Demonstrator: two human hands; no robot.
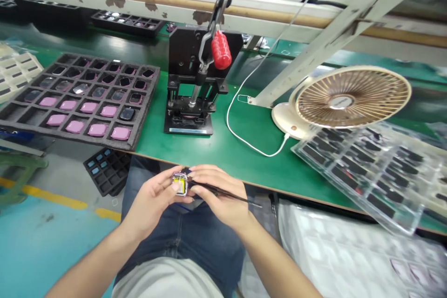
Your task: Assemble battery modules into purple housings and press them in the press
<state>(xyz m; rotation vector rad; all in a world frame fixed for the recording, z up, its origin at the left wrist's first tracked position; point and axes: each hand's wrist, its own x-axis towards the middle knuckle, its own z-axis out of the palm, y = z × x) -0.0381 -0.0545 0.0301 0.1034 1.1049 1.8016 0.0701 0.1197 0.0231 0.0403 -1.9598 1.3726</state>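
Over my lap, just below the bench's front edge, my left hand pinches a small square watch-like case with a yellow and silver inside. My right hand is closed on thin black tweezers, whose tips meet the case and whose tail points right. A black hand press with a red-knobbed lever stands upright on the green bench beyond my hands. A black foam tray at the left holds several pink and dark cases.
A beige desk fan with a white cable lies at the right. A clear plastic tray of dark parts overhangs the bench edge. Another black tray sits low by my left knee. White bagged trays lie at lower right.
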